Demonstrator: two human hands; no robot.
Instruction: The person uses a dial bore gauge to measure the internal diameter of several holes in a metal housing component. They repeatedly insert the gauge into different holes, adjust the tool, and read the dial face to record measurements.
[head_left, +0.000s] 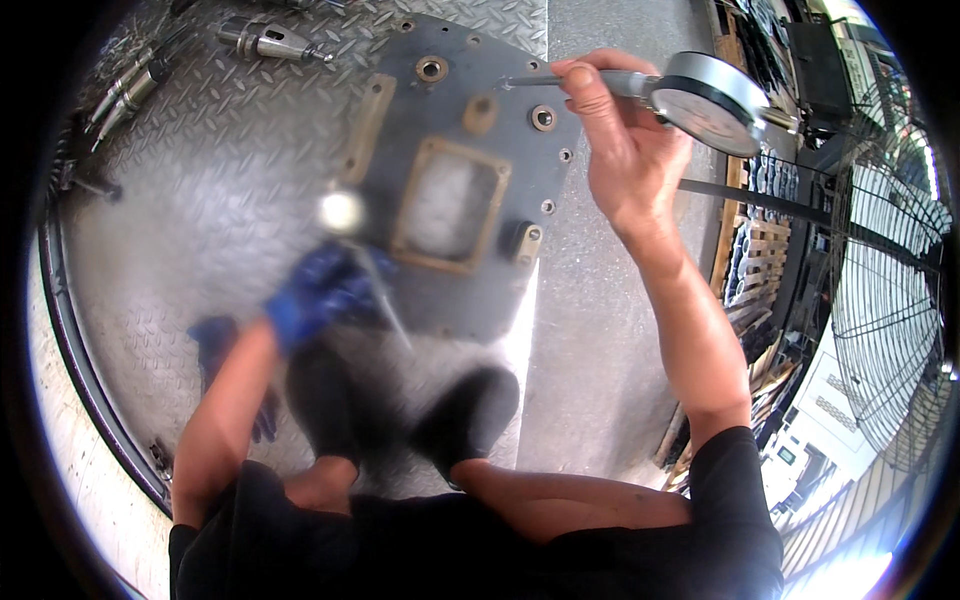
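Observation:
A dark metal plate [470, 290] with a rectangular window and several round holes lies on the tread-plate floor in front of me. My right hand [620, 150] is bare and grips a dial gauge [705, 100] with a thin stem whose tip hangs over the plate's far edge. My left hand [315, 290], in a blue glove and blurred by motion, holds a thin rod-like tool with a pale round end [342, 212] at the plate's left edge. My two black shoes [400, 410] stand at the plate's near edge.
Cone-shaped metal tool holders [265, 42] and other steel parts [125, 90] lie on the floor at the far left. A second blue glove [215, 350] lies by my left arm. Wooden pallets [755, 260] and a large wire-guarded fan [890, 290] stand to the right.

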